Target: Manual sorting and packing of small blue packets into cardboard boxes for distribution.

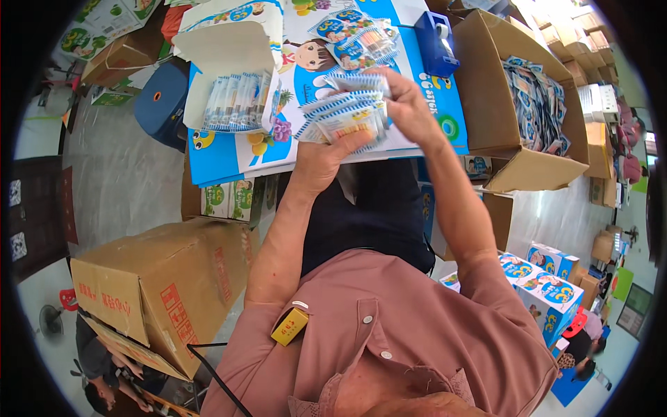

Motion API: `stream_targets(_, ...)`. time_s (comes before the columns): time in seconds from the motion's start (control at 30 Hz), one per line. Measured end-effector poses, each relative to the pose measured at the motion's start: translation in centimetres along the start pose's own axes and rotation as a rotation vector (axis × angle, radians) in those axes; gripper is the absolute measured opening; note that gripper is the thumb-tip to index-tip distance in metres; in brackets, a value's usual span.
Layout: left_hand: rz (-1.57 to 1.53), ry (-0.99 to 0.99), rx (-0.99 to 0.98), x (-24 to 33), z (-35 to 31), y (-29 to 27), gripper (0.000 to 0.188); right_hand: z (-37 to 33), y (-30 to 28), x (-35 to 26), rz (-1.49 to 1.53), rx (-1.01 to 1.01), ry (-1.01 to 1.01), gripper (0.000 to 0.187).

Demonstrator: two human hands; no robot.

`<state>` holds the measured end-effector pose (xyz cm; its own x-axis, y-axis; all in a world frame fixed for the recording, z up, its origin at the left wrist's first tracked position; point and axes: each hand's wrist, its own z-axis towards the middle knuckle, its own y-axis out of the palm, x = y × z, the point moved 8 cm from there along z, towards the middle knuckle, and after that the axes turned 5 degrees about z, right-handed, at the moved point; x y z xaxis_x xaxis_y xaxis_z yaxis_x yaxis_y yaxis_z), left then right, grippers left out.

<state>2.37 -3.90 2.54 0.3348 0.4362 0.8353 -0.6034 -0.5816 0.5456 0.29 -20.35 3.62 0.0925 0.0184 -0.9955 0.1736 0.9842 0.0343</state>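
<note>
While clamped in both hands' fingers [353, 140] [394, 83], packets [347, 119] between white box [229, 55] and tape dispenser [433, 45]; brown carton [485, 80] rightward

Left hand [325, 158]: clasps a packet stack [347, 117], thumb on top!
Right hand [411, 105]: it's on the stack's right side!
White box [226, 48]: left of the grip, packet row [236, 103] inside.
Loose packets [353, 38]: just beyond the grip.
Brown carton [486, 76]: right of the grip, heaped!

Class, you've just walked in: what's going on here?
The person's left hand holds a bunch of wrapped packets; the right hand grips their right side. An open white box at left holds a row of packets, loose packets lie beyond the hands, and a brown carton at right holds a heap.
</note>
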Motion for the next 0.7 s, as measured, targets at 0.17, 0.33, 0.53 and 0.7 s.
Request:
stream_targets(0.17, 0.472, 0.145, -0.044, 0.1, 1.2, -0.8, 0.104, -1.4, 1.6, 2.5, 0.236, 0.045, 0.0, 0.037)
stream_targets(0.33, 0.636, 0.104, 0.013, -0.5, 0.7, -1.7, 0.129, -1.9, 2.2, 1.4, -0.157, 0.066, -0.131, 0.055)
stream_targets(0.53, 0.729, 0.202, -0.077, -1.1, 0.4, -0.3, 0.143, -4.2, 4.2, 3.0, 0.434, 0.307, -0.148, 0.055)
stream_targets(0.7, 0.786, 0.156, -0.045, -0.1, 1.1, -0.4, 0.143, -3.8, 3.8, 4.0, 0.452, 0.226, -0.182, 0.057)
